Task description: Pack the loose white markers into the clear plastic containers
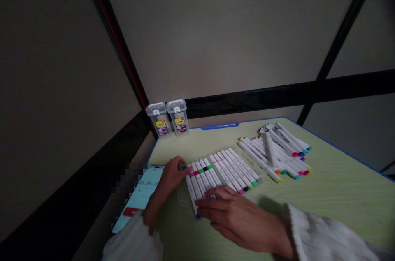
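My left hand [173,172] is at the upper left of a row of white markers [202,176] lying side by side in a clear plastic case [184,200]. Its thumb and fingers close on the upper end of the outermost marker [191,191], which has a blue lower tip. Across the lower part of the same row lies my right hand [237,213], fingers stretched out and touching the markers. Beside this row, a second row of white markers [233,170] fills the case's right half, with pink, black and green tips at the bottom.
Loose markers [277,150] lie in a crisscross pile at the right. Two clear lidded boxes [168,119] stand at the table's back left corner. A phone [140,195] showing a timer is by my left forearm. Walls surround the blue-edged table [333,195].
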`<state>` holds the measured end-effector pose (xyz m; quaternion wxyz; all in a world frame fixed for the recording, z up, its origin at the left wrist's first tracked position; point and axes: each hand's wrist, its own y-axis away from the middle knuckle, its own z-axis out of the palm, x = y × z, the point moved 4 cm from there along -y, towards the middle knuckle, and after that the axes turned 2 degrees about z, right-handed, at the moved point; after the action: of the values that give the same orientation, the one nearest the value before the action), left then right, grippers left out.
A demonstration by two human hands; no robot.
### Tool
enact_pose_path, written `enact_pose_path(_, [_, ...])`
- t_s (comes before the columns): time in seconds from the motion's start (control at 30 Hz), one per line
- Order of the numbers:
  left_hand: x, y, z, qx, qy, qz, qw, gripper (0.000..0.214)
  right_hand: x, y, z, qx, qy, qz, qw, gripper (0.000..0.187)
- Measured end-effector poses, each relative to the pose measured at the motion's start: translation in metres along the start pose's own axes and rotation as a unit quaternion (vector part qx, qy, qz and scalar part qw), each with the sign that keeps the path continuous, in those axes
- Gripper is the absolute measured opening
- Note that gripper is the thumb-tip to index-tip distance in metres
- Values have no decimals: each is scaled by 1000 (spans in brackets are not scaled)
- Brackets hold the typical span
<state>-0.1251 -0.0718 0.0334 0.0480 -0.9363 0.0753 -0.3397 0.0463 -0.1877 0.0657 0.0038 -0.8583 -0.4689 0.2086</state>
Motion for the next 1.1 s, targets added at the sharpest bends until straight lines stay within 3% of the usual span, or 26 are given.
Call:
enact_pose_path(0.37, [3, 0, -3, 20, 169, -57, 984, 32, 3, 0, 3, 15, 27, 2, 1000, 33])
enact_pose_path(0.6, [11, 5, 3, -26, 275, -88, 957, 29, 4, 0, 0, 29, 32, 14, 999, 33])
enact_pose_path(0.93, [19, 5, 0, -12, 296, -110, 949, 15, 11, 3, -2, 47, 21, 51, 997, 38])
enact_pose_path(1.1, [17, 5, -1, 2, 312, -107, 944, 17, 18, 4, 1, 68, 46, 106, 991, 52])
